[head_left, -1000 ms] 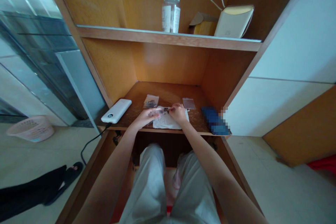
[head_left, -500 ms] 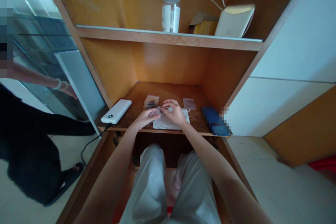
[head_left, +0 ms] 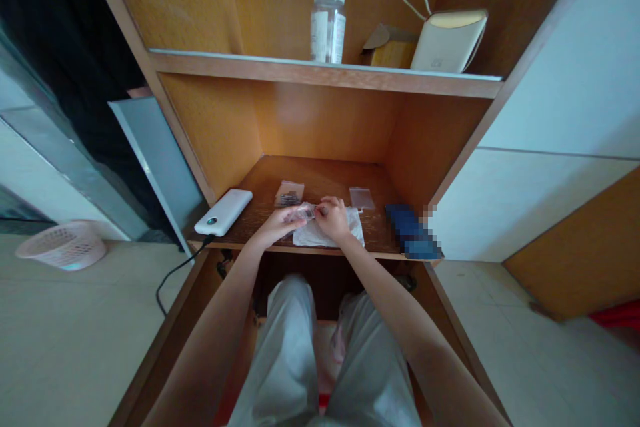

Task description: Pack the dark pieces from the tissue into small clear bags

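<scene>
My left hand (head_left: 277,225) is closed around a small crinkled piece of clear plastic (head_left: 303,211), perhaps a bag. At its right end, the bent fingers of my right hand (head_left: 334,219) are pressed together; whatever they pinch is too small to make out. Under both hands lies a crumpled white cloth or tissue (head_left: 311,236) on the brown cabinet board (head_left: 375,233). Just behind my left hand is a small zip bag (head_left: 290,187) with several thin dark pieces on or in it. Another clear zip bag (head_left: 361,198) lies flat beyond my right hand.
A white power bank (head_left: 224,212) with a black cable (head_left: 175,269) lies at the left edge, a dark blue item (head_left: 410,230) at the right. A bottle (head_left: 328,23), a yellow box (head_left: 393,50) and a cream case (head_left: 449,41) stand on the shelf above. A person in black (head_left: 95,53) is beyond the left panel.
My right fingers have drawn in and closed at the end of the plastic, while my left hand keeps its place. The person at left has moved farther back, uncovering a pink basket.
</scene>
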The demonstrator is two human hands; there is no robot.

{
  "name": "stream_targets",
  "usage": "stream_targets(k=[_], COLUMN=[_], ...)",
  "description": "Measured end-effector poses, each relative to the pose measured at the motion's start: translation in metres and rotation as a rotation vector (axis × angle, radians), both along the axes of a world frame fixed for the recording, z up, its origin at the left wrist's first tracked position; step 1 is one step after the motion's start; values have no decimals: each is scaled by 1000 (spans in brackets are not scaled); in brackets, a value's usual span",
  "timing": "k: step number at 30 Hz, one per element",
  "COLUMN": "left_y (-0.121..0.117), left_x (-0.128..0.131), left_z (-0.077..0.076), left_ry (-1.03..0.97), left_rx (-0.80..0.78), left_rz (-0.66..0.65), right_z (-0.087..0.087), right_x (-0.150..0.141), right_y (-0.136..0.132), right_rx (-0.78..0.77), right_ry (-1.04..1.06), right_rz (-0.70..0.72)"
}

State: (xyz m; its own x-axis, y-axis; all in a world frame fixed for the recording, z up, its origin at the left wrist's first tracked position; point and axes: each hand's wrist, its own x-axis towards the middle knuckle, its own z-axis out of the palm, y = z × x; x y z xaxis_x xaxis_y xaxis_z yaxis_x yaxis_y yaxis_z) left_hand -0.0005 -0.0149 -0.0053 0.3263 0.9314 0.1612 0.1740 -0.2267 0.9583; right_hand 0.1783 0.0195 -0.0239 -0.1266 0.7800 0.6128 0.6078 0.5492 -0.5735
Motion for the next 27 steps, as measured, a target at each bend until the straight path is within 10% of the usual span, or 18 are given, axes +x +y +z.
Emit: stream_targets(k=[9,27], left_y=[0,3], left_x=[0,-1], left_z=[0,-4], left_ry=[-34,70], left_rx=[-10,15], left_rz=[-32,-20], right_z=[-1,15], right_x=[-2,2], right_y=[-5,-14], right_rx=[-53,86], right_ry=[-148,334], right_rz=[16,304])
